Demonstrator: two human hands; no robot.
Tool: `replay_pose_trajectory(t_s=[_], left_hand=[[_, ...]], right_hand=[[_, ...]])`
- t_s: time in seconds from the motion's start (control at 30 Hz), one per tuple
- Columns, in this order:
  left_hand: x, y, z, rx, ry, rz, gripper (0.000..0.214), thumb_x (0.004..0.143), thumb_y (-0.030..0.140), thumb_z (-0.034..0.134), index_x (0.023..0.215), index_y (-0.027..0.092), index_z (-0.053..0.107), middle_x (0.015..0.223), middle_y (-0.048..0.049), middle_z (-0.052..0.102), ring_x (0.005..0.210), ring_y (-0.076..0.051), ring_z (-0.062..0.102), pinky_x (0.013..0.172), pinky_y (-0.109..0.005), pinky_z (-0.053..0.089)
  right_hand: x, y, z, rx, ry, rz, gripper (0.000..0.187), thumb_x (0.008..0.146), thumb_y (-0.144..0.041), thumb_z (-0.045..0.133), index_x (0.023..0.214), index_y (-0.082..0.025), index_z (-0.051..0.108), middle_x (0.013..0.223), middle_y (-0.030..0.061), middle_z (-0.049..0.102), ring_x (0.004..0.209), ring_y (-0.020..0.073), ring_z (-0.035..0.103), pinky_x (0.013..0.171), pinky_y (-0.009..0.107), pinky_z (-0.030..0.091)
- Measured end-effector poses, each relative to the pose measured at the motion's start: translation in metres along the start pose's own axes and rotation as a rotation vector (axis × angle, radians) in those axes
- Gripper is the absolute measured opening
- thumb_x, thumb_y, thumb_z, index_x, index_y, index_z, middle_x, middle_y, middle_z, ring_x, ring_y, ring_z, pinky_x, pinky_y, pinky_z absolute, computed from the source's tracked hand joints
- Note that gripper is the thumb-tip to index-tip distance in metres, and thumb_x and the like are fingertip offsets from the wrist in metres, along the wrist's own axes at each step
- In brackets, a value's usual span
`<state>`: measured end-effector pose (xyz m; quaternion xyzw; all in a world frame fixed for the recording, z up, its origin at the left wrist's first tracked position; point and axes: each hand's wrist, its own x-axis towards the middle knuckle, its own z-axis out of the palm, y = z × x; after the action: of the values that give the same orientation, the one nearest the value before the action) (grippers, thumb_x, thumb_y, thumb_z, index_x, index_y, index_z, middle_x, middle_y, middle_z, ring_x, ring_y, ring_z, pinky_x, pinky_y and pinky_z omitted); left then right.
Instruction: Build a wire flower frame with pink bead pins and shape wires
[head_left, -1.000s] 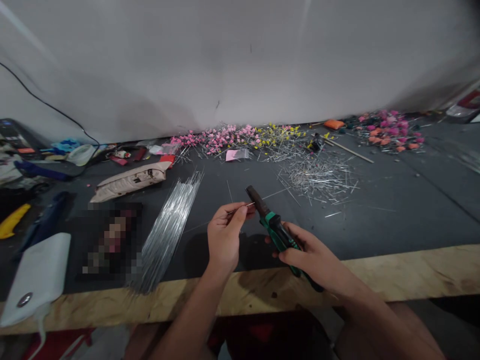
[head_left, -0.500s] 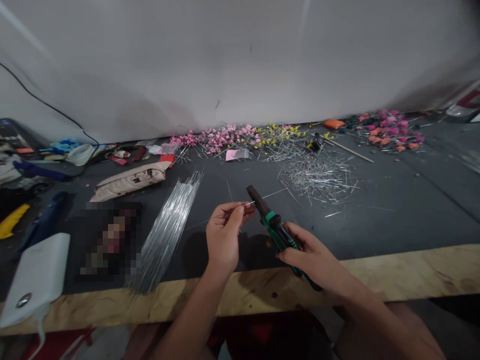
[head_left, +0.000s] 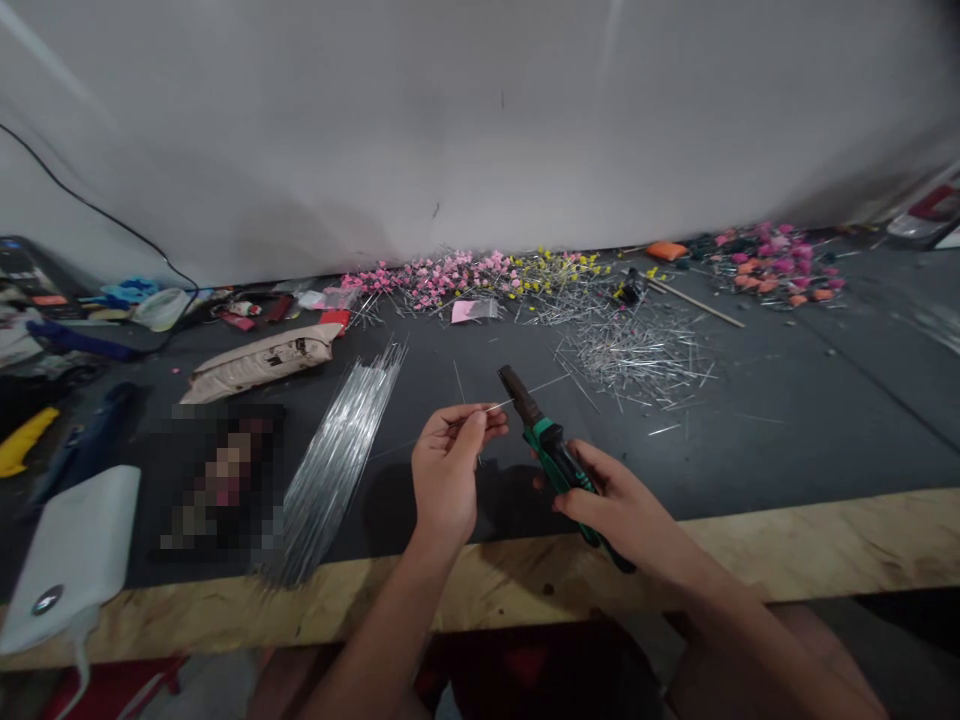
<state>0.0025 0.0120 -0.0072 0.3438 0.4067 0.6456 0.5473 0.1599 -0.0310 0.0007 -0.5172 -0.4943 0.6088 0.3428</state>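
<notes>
My left hand [head_left: 448,475] is closed, thumb against fingers, on a thin metal wire [head_left: 498,405]. That wire runs right to the jaws of the green and black pliers [head_left: 559,462], and its far part shows beyond them. Wrapped round the plier handles is my right hand [head_left: 619,500]. Whether the jaws are fully closed on the wire is too small to tell. Left of my left hand lies a bundle of long straight wires [head_left: 337,460]. A heap of short cut wires [head_left: 637,355] sits beyond the pliers to the right.
Along the wall lie wire stems with pink tips [head_left: 450,275], yellow tips [head_left: 566,268] and magenta and orange tips [head_left: 787,262]. A thin stick [head_left: 697,302] rests behind the heap. At left are a beige pouch [head_left: 259,362] and a white power bank [head_left: 75,550] with a cable.
The pliers' head has shifted very slightly to the right along the wire, and the handles look a little closer together. My left hand has barely moved.
</notes>
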Motion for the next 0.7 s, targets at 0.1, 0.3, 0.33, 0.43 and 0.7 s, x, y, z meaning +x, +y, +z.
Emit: replay_pose_trajectory(t_s=[0.1, 0.3, 0.33, 0.43, 0.7], left_hand=[[0.0007, 0.0003, 0.0002, -0.005, 0.002, 0.001, 0.004, 0.076, 0.017, 0.062, 0.079, 0.014, 0.063, 0.078, -0.0041, 0.068, 0.074, -0.015, 0.065, 0.072, -0.03, 0.053], [0.0016, 0.0001, 0.0006, -0.005, 0.009, -0.018, 0.005, 0.077, 0.017, 0.062, 0.079, 0.014, 0.062, 0.08, -0.0037, 0.068, 0.075, -0.014, 0.065, 0.074, -0.03, 0.052], [0.0017, 0.0001, 0.0008, -0.007, 0.014, -0.016, 0.004, 0.077, 0.017, 0.062, 0.079, 0.014, 0.062, 0.08, -0.0036, 0.068, 0.075, -0.014, 0.065, 0.075, -0.03, 0.052], [0.0021, 0.0002, 0.0015, -0.017, 0.022, -0.014, 0.005, 0.076, 0.017, 0.063, 0.079, 0.014, 0.062, 0.08, -0.0035, 0.068, 0.075, -0.014, 0.065, 0.074, -0.03, 0.052], [0.0026, -0.0025, 0.0023, -0.01, 0.001, -0.01, 0.005, 0.076, 0.018, 0.062, 0.079, 0.014, 0.062, 0.079, -0.0036, 0.068, 0.077, -0.015, 0.065, 0.076, -0.03, 0.052]], right_hand=[[0.0007, 0.0016, 0.0007, 0.037, -0.014, -0.018, 0.012, 0.073, -0.012, 0.049, 0.079, -0.023, 0.051, 0.078, -0.0032, 0.049, 0.075, 0.0132, 0.049, 0.072, 0.025, 0.041], [0.0026, 0.0033, 0.0031, 0.047, -0.027, -0.033, 0.01, 0.073, -0.014, 0.051, 0.08, -0.022, 0.051, 0.081, -0.0022, 0.052, 0.076, 0.0136, 0.049, 0.074, 0.026, 0.042], [0.0031, 0.0033, 0.0034, 0.045, -0.024, -0.038, 0.01, 0.073, -0.014, 0.051, 0.08, -0.022, 0.052, 0.08, -0.0021, 0.052, 0.076, 0.0137, 0.049, 0.073, 0.026, 0.042], [0.0043, 0.0037, 0.0038, 0.041, -0.004, -0.055, 0.011, 0.072, -0.014, 0.052, 0.08, -0.021, 0.052, 0.078, -0.0021, 0.052, 0.074, 0.0137, 0.05, 0.071, 0.025, 0.043], [0.0066, 0.0026, 0.008, -0.091, 0.014, -0.093, 0.014, 0.071, -0.013, 0.046, 0.083, -0.02, 0.052, 0.074, -0.0025, 0.05, 0.068, 0.0126, 0.047, 0.061, 0.022, 0.039]])
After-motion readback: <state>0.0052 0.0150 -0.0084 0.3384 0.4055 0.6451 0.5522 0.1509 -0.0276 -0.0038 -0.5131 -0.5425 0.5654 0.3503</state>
